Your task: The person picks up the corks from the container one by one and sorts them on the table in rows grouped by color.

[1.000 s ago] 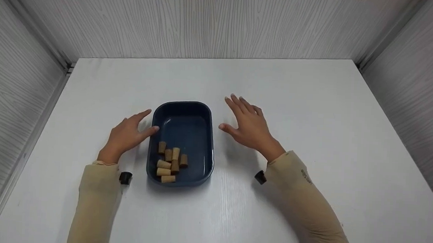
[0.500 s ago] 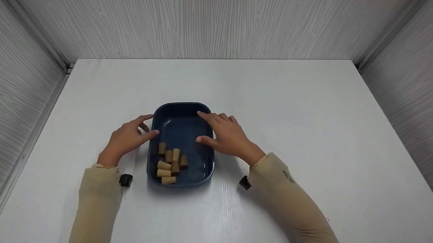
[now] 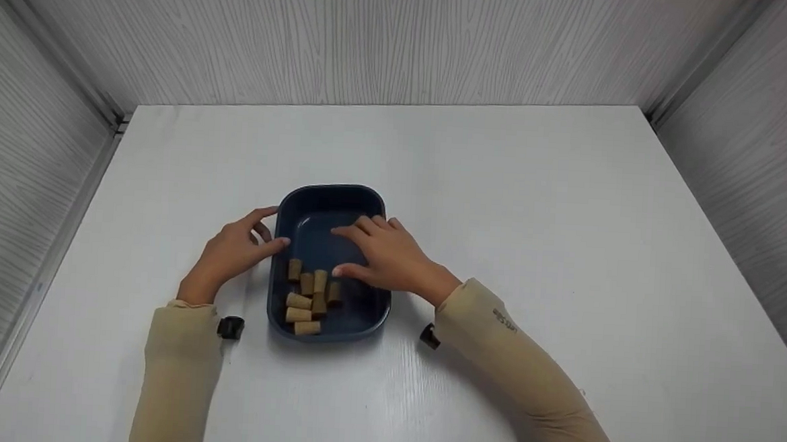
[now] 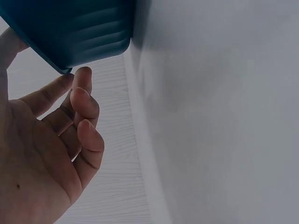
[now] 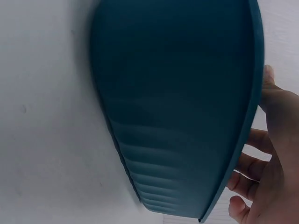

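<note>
A dark blue dish [image 3: 319, 234], rectangular with rounded corners, sits flat on a white tabletop [image 3: 535, 222], its long sides running away from the person. Ridges line part of its outer wall, seen from the wrists. Eight small tapered corks [image 3: 299, 301], some pale and some darker brown, cluster inside at the near left end; three lie crosswise, one behind another. The left hand [image 3: 230, 247] pinches the dish's left rim, thumb over the edge, while the right hand [image 3: 391, 258] reaches across the opposite rim, its thumb tip near the corks.
</note>
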Action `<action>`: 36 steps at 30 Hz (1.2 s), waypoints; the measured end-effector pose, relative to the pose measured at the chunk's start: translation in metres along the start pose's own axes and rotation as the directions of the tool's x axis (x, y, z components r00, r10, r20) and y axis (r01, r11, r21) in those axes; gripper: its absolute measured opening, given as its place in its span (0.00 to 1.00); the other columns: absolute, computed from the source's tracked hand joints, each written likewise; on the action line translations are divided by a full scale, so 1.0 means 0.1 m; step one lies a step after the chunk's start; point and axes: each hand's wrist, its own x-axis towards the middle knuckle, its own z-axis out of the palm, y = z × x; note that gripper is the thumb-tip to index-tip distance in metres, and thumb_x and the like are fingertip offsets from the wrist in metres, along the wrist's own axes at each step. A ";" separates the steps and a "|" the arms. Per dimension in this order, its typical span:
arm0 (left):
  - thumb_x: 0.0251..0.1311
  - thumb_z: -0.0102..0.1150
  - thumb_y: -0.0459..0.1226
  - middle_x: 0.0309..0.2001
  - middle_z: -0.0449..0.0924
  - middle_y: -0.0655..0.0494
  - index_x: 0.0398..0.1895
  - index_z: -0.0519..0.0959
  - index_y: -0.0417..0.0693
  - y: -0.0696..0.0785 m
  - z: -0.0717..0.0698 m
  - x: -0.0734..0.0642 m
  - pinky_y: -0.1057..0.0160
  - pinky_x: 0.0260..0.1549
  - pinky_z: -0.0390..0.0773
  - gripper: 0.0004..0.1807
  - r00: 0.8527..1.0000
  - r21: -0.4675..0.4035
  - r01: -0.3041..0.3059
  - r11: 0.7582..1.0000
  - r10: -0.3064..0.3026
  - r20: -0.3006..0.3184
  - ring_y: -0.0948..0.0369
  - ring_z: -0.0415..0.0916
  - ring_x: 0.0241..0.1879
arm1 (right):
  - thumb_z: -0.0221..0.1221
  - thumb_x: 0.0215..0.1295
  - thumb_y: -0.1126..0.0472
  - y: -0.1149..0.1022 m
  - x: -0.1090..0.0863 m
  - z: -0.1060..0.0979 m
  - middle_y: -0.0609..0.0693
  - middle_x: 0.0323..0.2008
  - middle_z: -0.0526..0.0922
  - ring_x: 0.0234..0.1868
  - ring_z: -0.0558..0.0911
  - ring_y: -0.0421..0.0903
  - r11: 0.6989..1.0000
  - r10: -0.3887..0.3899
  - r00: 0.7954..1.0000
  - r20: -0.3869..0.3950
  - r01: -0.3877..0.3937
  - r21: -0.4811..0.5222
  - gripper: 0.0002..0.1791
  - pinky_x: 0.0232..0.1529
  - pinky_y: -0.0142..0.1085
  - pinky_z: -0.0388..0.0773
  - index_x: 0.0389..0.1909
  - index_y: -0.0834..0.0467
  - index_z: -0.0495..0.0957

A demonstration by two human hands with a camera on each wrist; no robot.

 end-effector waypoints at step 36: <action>0.59 0.56 0.63 0.50 0.77 0.46 0.75 0.57 0.57 -0.09 0.02 0.02 0.61 0.30 0.74 0.44 0.996 -0.202 0.025 0.979 -0.007 0.088 0.54 0.77 0.34 | 0.53 0.58 0.27 -0.13 0.11 0.19 0.46 0.51 0.81 0.50 0.76 0.47 0.936 -0.075 0.964 0.254 0.156 -0.316 0.34 0.49 0.42 0.67 0.55 0.47 0.78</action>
